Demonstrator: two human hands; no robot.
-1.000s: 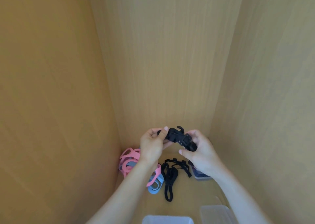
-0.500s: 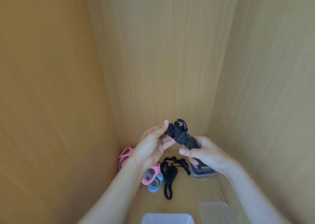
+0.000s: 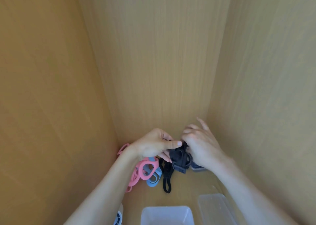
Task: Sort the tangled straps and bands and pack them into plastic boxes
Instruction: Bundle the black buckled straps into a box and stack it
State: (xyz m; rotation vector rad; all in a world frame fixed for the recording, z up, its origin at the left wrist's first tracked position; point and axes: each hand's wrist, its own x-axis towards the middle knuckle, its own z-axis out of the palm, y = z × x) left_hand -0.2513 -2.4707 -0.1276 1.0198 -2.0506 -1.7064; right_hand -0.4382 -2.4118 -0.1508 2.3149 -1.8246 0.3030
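- Hands together over the back of the wooden cabinet floor (image 3: 188,187), both clamped on one bunched black webbing strap with a plastic buckle (image 3: 178,158). Left hand (image 3: 153,146) pins the bundle with thumb on top and fingers beneath; right hand (image 3: 201,144) is closed over its right side with two fingers lifted clear.
- Bundle is held clear of the floor, near the back right corner.
- Handling, as a judgement: strap looks light and limp, webbing soft enough to fold and spring loose; buckle is the only stiff part. Best hold is probably across the folded body, buckle tucked in, so loose ends don't trail.
- Loose on the floor below the left hand: pink silicone bands with oval cut-outs (image 3: 145,169), pale blue silicone band (image 3: 154,180) touching them, thin black looped strap (image 3: 166,180) just beside. All look rubbery, light, prone to snagging one another.
- Dark-filled clear plastic box (image 3: 198,168) sits by the right wall, mostly hidden under the right hand; contents not legible.
- Front edge: open white translucent plastic box (image 3: 166,214) centre, clear flat lid or tray (image 3: 213,206) to its right, a blue-and-white item (image 3: 118,218) at front left, cut off.
- Room: walls close on three sides; bare floor between pile and front boxes is the only open lane.
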